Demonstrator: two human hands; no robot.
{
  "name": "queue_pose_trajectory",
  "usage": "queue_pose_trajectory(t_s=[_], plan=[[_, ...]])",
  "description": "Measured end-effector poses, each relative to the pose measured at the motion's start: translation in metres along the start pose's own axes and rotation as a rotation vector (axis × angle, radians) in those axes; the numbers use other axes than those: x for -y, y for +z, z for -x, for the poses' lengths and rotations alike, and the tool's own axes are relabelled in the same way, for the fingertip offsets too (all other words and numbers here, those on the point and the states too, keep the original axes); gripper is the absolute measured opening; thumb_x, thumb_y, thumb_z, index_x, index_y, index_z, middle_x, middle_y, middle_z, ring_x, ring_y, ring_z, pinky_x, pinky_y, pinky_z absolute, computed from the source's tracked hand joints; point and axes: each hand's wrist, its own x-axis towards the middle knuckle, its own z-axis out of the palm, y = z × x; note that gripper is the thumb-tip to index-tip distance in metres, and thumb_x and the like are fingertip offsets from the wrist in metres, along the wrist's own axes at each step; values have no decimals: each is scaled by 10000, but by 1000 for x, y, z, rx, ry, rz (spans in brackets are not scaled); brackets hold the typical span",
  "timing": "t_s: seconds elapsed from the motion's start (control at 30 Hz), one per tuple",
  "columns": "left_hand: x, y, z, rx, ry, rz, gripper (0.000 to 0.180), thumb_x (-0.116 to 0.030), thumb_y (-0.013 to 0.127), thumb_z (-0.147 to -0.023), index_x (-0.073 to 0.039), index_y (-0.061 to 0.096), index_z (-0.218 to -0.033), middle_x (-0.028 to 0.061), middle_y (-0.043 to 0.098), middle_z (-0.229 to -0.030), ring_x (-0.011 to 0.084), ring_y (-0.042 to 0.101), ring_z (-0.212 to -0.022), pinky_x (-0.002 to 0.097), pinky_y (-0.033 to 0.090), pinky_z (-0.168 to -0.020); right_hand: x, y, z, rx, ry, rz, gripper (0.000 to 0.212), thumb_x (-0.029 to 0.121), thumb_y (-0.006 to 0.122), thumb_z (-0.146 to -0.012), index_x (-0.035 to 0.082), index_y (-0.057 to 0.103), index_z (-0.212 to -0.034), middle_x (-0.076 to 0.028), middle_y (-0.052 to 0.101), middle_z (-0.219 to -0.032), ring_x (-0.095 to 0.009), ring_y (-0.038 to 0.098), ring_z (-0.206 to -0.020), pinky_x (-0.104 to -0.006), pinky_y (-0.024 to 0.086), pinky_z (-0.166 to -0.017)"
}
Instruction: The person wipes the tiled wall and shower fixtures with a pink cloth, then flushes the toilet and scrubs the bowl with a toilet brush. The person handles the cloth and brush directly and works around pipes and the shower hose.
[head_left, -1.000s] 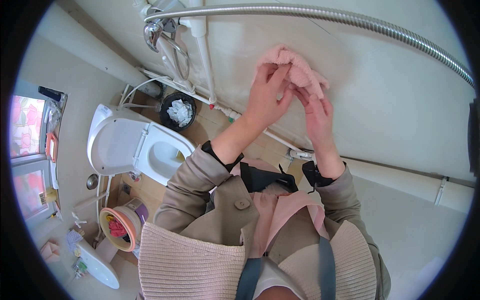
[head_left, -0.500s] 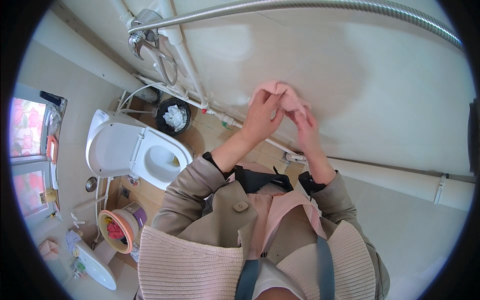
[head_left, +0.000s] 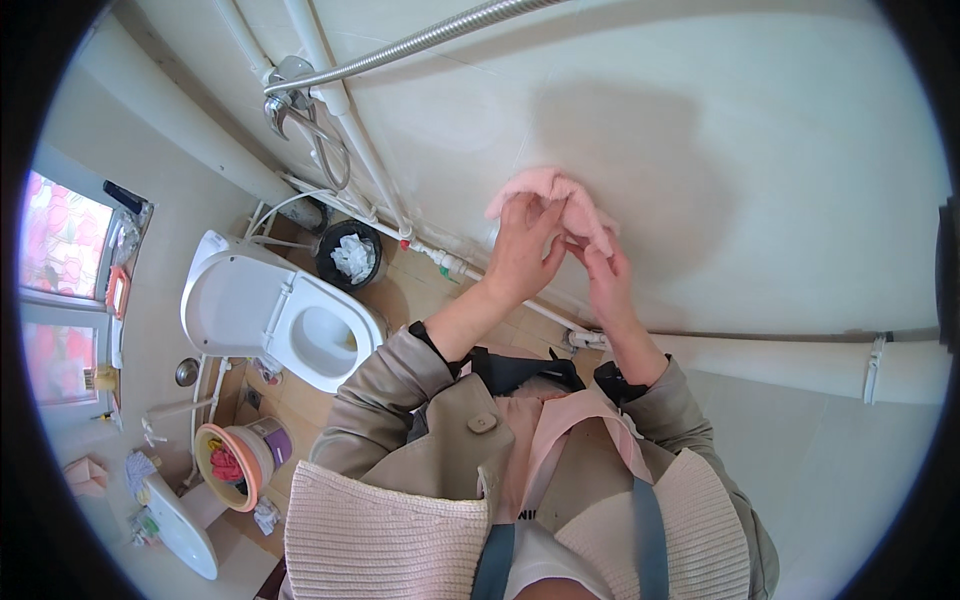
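A folded pink cloth (head_left: pixel 548 184) is held up in front of the pale wall, bunched between my two hands. My left hand (head_left: pixel 522 245) grips its underside, with the fingers curled into the folds. At the cloth's right lower corner, my right hand (head_left: pixel 607 275) pinches the edge between thumb and fingers. Both sets of fingertips lie close together under the cloth, partly hidden by it. Whether the cloth touches the wall I cannot tell.
A metal shower hose (head_left: pixel 420 48) crosses above, running from a tap (head_left: pixel 290 95) on white pipes. At left stand a toilet (head_left: pixel 320 333) with its lid up, a black bin (head_left: pixel 362 275) of crumpled tissue, an orange-rimmed bucket (head_left: pixel 233 432) and a washbasin (head_left: pixel 182 530). A thick white pipe (head_left: pixel 790 365) runs along the right.
The view has shifted slightly, so the hose and fixtures sit differently. My hands keep hold of the cloth, which spreads a little further left over my left fingers.
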Motion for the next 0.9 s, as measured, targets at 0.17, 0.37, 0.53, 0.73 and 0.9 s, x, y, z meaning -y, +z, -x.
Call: queue_pose_trajectory(t_s=[0.17, 0.37, 0.53, 0.73, 0.9], plan=[[-59, -7, -48, -208, 214, -111, 599, -29, 659, -700, -85, 527, -1282, 258, 360, -1278, 421, 387, -1142, 488, 368, -954, 63, 0, -5, 136, -389, -28, 549, 133, 486, -944, -15, 240, -1411, -162, 371, -1393, -289, 430, -1263, -437, 332, -1069], [-103, -1, -65, -199, 288, -130, 613, -16, 658, -693, -100, 532, -1287, 253, 382, -1286, 425, 395, -1148, 467, 404, -936, 93, -5, 7, 16, -637, 67, 621, 121, 493, -937, -10, 133, -1426, -231, 310, -1417, -344, 395, -1293, -464, 298, -1093], [-90, 19, -34, -113, 256, -219, 616, -26, 660, -695, -104, 522, -1290, 244, 403, -1293, 424, 396, -1183, 463, 412, -953, 64, -22, 22, -113, -290, 309, 554, 119, 475, -951, -33, 193, -1404, -204, 386, -1365, -279, 465, -1233, -395, 369, -1038], [-97, 7, -47, -206, 286, -288, 618, -37, 644, -709, -81, 496, -1308, 274, 374, -1338, 447, 378, -1205, 483, 384, -983, 87, -12, 15, 12, -501, 141, 601, 46, 475, -921, -32, 164, -1429, -195, 355, -1399, -268, 415, -1273, -379, 347, -1057], [-107, -25, -94, -387, 338, -356, 604, -46, 627, -721, -62, 490, -1309, 308, 377, -1331, 475, 388, -1183, 497, 359, -1001, 118, 10, -13, 172, -726, 107, 607, 21, 479, -907, -16, 196, -1443, -176, 318, -1447, -280, 377, -1312, -402, 327, -1082]])
